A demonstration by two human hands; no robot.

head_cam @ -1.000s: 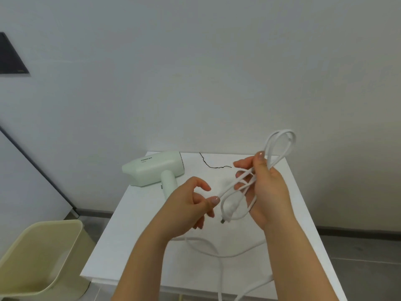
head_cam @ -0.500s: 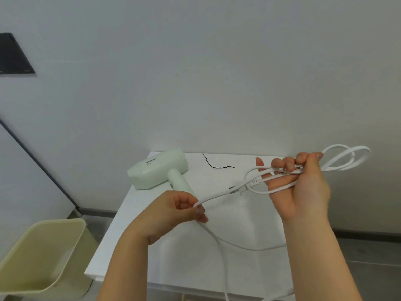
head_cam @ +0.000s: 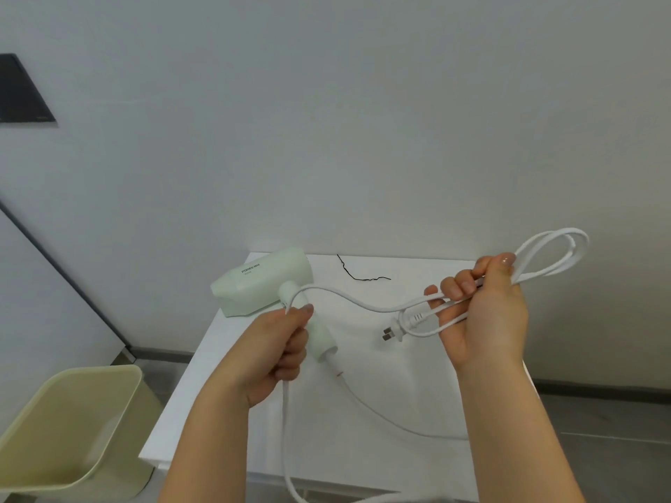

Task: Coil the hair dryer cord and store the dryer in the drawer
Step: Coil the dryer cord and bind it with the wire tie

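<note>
A pale green hair dryer (head_cam: 265,281) lies on the white table (head_cam: 363,361) near its far left corner, handle pointing toward me. Its white cord (head_cam: 348,299) runs from the handle's end across the table and up through both hands. My right hand (head_cam: 483,314) is raised above the table's right side, closed around several loops of the cord, with the plug (head_cam: 394,332) hanging from the loops to the left. My left hand (head_cam: 279,350) pinches a stretch of the cord just in front of the dryer's handle. No drawer is in view.
A yellowish plastic bin (head_cam: 69,426) stands on the floor left of the table. A thin black wire (head_cam: 359,274) lies on the table's far edge by the white wall. A dark panel (head_cam: 21,92) hangs on the wall at upper left.
My right hand has swung right with the coiled loops and stays raised. My left hand has slid along the cord toward the dryer's handle, pulling a longer stretch taut between the hands.
</note>
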